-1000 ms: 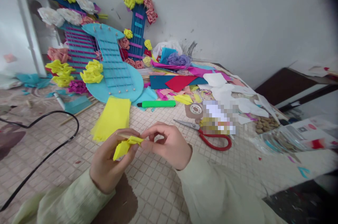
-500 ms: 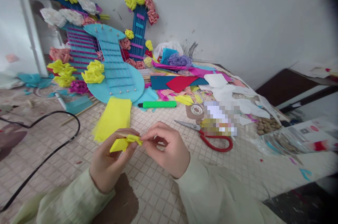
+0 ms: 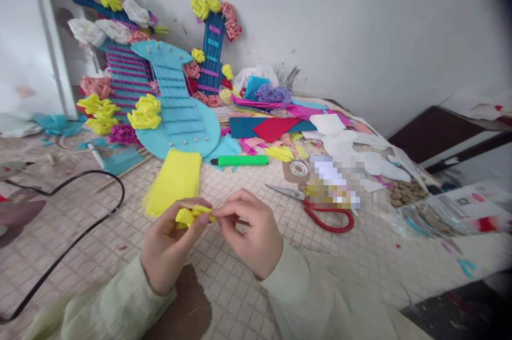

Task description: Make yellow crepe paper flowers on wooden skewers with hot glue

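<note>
Between my hands is a folded, twisted strip of yellow crepe paper (image 3: 184,217). My left hand (image 3: 170,246) pinches its gathered middle between thumb and fingers, and the loose folds stand up over the palm side. At the strip's right end, the thumb and forefinger of my right hand (image 3: 252,230) are pressed together on the narrow tip. Just beyond my left hand lies a flat stack of yellow crepe paper (image 3: 176,177). Red-handled scissors (image 3: 328,217) rest to the right of my right hand, blades pointing left.
Behind stand a light-blue cardboard guitar shape (image 3: 180,116) with paper flowers and a dark-blue one (image 3: 213,46) against the wall. A green marker (image 3: 242,160) lies ahead. Paper scraps (image 3: 276,129) cover the back. A black cable (image 3: 76,244) curves along the left; pebbles (image 3: 404,192) sit right.
The yellow strip's loose left flap has become shorter and more bunched in my left hand. Both hands stay close together. The whole view has shifted slightly.
</note>
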Demonstrator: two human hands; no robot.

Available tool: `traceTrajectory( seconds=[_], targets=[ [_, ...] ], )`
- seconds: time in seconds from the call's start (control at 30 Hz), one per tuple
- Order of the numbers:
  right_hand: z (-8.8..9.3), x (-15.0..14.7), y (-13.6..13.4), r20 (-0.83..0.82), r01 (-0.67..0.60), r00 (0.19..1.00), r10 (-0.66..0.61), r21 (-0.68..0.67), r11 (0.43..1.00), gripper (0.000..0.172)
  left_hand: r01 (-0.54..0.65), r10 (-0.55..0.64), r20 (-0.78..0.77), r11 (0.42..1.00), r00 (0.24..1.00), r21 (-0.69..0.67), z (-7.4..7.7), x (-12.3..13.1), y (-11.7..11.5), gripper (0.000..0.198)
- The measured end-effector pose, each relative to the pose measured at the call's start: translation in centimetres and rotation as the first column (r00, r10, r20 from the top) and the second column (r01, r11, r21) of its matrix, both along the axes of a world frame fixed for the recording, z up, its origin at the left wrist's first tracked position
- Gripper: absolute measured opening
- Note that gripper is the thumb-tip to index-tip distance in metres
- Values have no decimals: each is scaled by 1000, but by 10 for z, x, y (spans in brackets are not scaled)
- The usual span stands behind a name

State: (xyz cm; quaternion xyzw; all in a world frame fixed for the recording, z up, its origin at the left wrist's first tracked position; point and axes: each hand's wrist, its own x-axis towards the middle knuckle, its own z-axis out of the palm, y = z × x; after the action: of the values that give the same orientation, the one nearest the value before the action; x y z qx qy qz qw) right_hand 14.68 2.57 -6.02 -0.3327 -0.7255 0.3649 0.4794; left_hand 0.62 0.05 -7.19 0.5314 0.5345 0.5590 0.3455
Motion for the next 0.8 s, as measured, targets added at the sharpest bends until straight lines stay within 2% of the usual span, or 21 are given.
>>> traceTrajectory(
  seconds=[0.2, 0.53, 0.67, 0.8],
  targets=[
    [-4, -3, -1, 31, 12, 999, -14, 67, 998, 21, -25, 26, 23, 998, 999, -59, -4, 0, 3, 8],
    [-1, -3, 3, 88, 12, 996, -18, 69, 998, 22, -14, 27, 119, 994, 992, -108, -12, -8, 8, 10],
    [21, 8, 8, 31, 95, 995, -98, 98, 991, 16, -10, 31, 178, 993, 983, -118, -15, -11, 12, 11],
    [55, 27, -17, -51, 53, 998, -49, 76, 996, 6, 11, 11, 207, 995, 978, -103, -18, -12, 14, 11]
  ],
)
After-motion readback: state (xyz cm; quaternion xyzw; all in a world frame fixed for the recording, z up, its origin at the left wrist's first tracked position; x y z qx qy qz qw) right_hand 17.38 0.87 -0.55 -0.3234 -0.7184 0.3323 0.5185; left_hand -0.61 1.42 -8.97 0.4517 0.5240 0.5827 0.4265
